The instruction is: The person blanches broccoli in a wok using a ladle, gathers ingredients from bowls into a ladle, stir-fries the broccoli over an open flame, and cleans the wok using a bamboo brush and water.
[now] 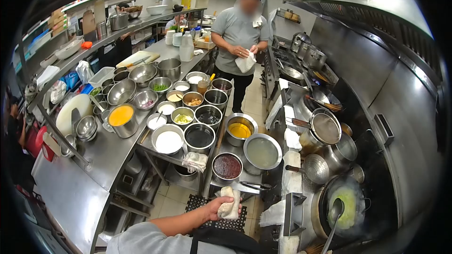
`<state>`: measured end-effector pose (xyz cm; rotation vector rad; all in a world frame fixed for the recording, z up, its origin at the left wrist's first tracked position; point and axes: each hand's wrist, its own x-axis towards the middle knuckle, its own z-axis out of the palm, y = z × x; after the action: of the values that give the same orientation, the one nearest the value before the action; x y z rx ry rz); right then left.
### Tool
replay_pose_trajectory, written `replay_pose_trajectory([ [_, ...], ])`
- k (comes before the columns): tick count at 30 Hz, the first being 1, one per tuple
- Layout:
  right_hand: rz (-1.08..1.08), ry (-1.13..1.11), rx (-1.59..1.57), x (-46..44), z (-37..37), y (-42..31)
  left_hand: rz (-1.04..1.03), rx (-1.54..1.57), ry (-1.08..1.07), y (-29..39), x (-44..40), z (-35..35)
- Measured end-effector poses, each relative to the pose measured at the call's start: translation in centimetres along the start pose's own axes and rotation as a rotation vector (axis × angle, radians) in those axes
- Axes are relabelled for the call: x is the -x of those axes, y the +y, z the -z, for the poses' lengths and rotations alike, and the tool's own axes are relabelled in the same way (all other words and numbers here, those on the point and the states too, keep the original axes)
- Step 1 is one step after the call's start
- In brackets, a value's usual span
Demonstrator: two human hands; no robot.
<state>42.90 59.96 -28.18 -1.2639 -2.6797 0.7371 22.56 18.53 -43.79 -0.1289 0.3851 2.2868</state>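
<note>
My left hand is closed around a folded, stained white cloth, held low in front of my body. My right hand is not in view. Just beyond the cloth is a pot of dark red sauce, with black-handled tongs lying beside it. To the right, a wok holds pale green, steaming food, and a ladle rests in it with its handle toward me.
A person stands across the aisle, holding a white cloth. Pots of yellow liquid and cloudy liquid stand ahead. Bowls of ingredients fill the left counter, including orange sauce. A skimmer and strainer sit by the stove.
</note>
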Motion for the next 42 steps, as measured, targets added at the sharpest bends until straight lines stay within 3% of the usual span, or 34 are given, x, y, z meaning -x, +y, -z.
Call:
replay_pose_trajectory([
  [3, 0.041, 0.116, -0.079, -5.6, -3.8, 2.8, -0.045, 0.002, 0.020, -0.2, 1.8, -1.0],
  [4, 0.030, 0.090, -0.186, -12.8, -7.5, 9.2, -0.059, 0.031, 0.011, -0.4, 2.0, -0.1],
  [5, 0.016, 0.067, -0.292, -16.0, -9.0, 10.0, -0.081, -0.011, 0.103, -0.3, 2.8, 0.2],
  [6, -0.127, 0.035, -0.365, -18.6, -9.4, 11.5, -0.111, -0.013, 0.118, -0.3, 3.6, 0.6],
  [8, -0.425, 0.000, -0.508, -16.4, -6.1, 3.6, -0.180, 0.006, 0.120, -0.4, 5.1, 1.2],
  [12, -0.440, 0.113, -0.987, -20.6, -6.7, 5.9, -0.311, 0.064, 0.182, -0.7, 8.2, 1.8],
  [15, -0.342, 0.178, -0.985, -23.3, -6.7, 7.8, -0.367, 0.108, 0.203, -1.7, 9.8, 2.5],
  [18, -0.416, 0.314, -0.876, -25.1, -6.1, 7.2, -0.396, 0.132, 0.216, -1.8, 10.9, 1.9],
  [23, -0.440, 0.351, -0.942, -24.7, -7.3, 7.5, -0.388, 0.143, 0.213, -1.2, 10.5, 2.8],
  [25, -0.667, 0.312, -1.385, -22.5, -7.3, 6.3, -0.373, 0.140, 0.184, -0.5, 9.9, 2.3],
  [26, -0.547, -0.175, -1.438, -22.0, -6.9, 8.3, -0.367, 0.136, 0.162, -0.1, 9.6, 2.1],
  [29, -0.576, -0.190, -1.696, -17.0, -6.2, 4.9, -0.298, 0.107, 0.164, 1.2, 8.5, 2.0],
  [31, -0.626, -0.208, -1.666, -13.3, -5.6, 2.4, -0.265, 0.091, 0.142, 1.9, 7.4, 3.2],
  [33, -0.499, -0.222, -1.253, -7.8, -4.1, -0.5, -0.216, 0.069, 0.094, 2.5, 6.1, 3.8],
  [34, -0.400, -0.391, -1.332, -11.6, -6.9, 6.1, -0.198, 0.055, 0.069, 2.8, 5.7, 3.6],
  [35, -0.407, -0.383, -1.335, -9.8, -6.7, 5.0, -0.188, 0.053, 0.069, 3.1, 5.2, 3.4],
  [37, -0.072, 0.080, -0.374, -5.9, -6.4, 2.7, -0.113, 0.031, 0.090, 3.4, 4.5, 2.9],
  [38, 0.056, 0.131, -0.140, -6.3, -6.8, 4.8, -0.093, 0.012, 0.080, 3.6, 4.0, 2.7],
  [41, 0.146, 0.350, 0.052, -5.0, -6.8, 7.0, -0.049, 0.046, 0.053, 3.3, 2.5, 3.0],
  [42, 0.186, 0.270, 0.110, -3.8, -5.2, 7.6, -0.037, 0.052, 0.054, 2.8, 2.5, 3.0],
])
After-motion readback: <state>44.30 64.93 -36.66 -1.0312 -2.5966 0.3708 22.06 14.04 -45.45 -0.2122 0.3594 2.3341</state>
